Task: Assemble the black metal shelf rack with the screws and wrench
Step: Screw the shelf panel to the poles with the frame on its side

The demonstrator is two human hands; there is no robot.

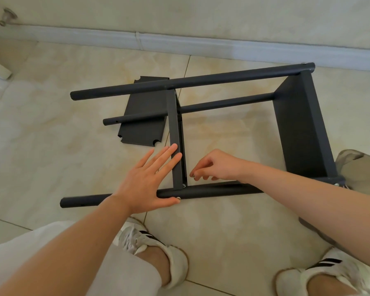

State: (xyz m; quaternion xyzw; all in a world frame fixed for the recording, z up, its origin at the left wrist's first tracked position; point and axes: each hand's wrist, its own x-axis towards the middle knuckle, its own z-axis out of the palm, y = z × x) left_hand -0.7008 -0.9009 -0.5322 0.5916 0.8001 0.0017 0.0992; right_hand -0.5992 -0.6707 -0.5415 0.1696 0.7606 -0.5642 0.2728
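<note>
Lying sideways on the floor (51, 150), the shelf rack (190, 82) has its middle shelf (175, 133) steadied by your left hand (145, 180), fingers straight and flat against it. That likely keeps the holes aligned while your right hand (214, 165) pinches what looks like a screw (193, 175) beside the corner joint.

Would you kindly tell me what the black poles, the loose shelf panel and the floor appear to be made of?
The poles look like metal tubing with a matte black coating: round, uniform, faint sheen. The loose shelf panel seems thin sheet metal in the same finish, with notched corners. The floor is probably glossy beige tile, judging by marble-like veining and grout lines.
</note>
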